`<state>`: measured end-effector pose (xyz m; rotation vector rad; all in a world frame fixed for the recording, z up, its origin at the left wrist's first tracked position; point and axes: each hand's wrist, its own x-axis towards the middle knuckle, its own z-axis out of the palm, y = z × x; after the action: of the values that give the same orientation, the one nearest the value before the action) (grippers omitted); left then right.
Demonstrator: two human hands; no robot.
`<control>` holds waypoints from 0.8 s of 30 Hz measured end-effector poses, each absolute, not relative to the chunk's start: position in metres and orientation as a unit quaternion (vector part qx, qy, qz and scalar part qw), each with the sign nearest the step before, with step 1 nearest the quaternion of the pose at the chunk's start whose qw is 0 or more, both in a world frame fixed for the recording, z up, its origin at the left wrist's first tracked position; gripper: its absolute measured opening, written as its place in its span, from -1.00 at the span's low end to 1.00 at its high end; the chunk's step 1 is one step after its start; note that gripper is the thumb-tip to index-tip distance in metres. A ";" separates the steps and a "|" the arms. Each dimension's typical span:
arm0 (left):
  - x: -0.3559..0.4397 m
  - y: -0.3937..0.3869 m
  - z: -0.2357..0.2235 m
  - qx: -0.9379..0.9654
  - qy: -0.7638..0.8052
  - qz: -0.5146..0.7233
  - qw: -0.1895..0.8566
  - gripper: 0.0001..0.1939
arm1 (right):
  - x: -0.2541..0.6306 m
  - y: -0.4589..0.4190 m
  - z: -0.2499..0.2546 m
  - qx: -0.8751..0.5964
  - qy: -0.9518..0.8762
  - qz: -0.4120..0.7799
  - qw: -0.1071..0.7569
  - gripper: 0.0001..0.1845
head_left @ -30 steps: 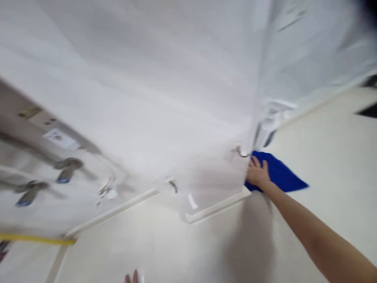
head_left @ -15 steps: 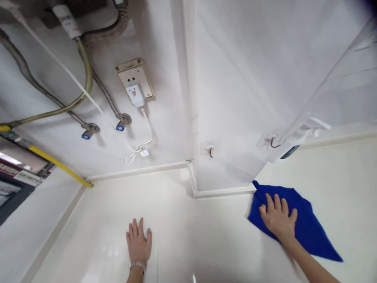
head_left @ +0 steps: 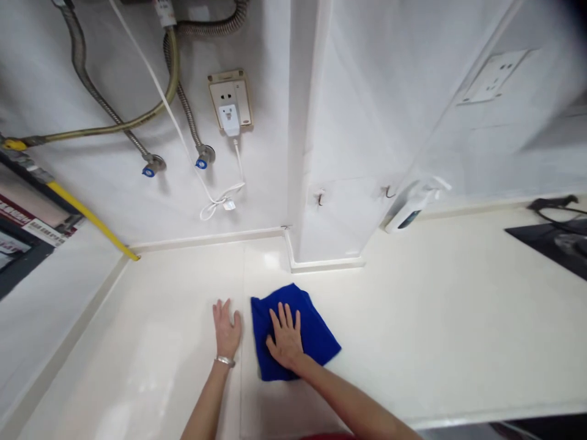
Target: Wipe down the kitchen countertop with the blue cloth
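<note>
1. On the white countertop point(head_left: 440, 318), the blue cloth point(head_left: 315, 333) is partly covered by the right hand point(head_left: 288, 345), fingers spread.
2. Just beside, at three o'clock from the empty left hand point(head_left: 227, 336), thumb parted, the cloth is seen.

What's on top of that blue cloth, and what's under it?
The right hand lies on the blue cloth. The pale counter shows around it; anything directly underneath is covered and can't be seen.
</note>
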<state>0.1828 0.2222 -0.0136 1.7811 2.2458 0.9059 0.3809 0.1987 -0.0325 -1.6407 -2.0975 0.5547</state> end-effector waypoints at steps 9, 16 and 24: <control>0.318 0.174 -0.039 0.696 0.629 0.329 0.105 -0.52 | 0.499 0.189 -0.038 -0.552 -0.703 0.204 0.398 -0.54; 0.355 0.188 -0.059 0.720 0.645 0.251 0.052 -0.35 | 0.622 0.119 -0.082 -0.620 -0.704 -0.018 0.347 -0.55; 0.232 0.249 -0.040 0.716 0.675 0.178 0.004 -0.41 | 0.640 0.091 -0.110 -0.660 -0.693 -0.120 0.263 -0.37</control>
<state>0.2320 0.2487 -0.0401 2.2440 2.1134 0.5581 0.6404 0.0913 -0.1103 -1.7857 -1.8741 -0.3240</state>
